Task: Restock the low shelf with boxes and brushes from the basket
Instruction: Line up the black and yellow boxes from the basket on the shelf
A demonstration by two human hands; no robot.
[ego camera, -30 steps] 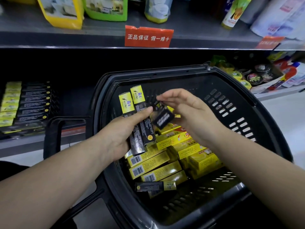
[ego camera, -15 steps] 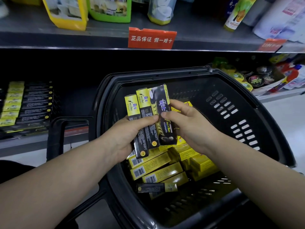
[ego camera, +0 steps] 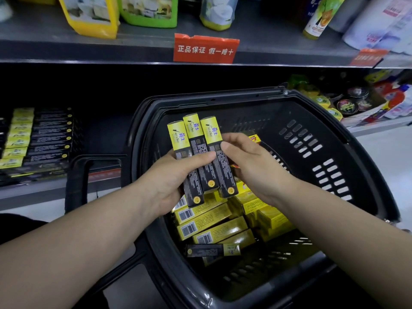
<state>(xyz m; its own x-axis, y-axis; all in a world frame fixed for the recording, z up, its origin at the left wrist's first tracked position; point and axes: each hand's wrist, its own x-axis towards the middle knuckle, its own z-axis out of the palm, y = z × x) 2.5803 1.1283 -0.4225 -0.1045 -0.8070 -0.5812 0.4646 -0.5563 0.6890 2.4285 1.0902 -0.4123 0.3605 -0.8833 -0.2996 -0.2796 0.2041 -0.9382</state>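
Third black-and-yellow cardboard box (ego camera: 219,157) had joined two; left hand (ego camera: 169,184) and right hand (ego camera: 252,168) fingers gripped them above the black plastic basket's (ego camera: 256,117) yellow cartons (ego camera: 207,217).

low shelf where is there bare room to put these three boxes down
The low shelf looks bare between the stacked boxes on the left and the basket rim. Right of the basket it is crowded with tins and packets.

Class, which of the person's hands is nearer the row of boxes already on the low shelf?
Left. The left hand, holding three boxes over the basket, lies right of the row; the right hand grips them from farther right.
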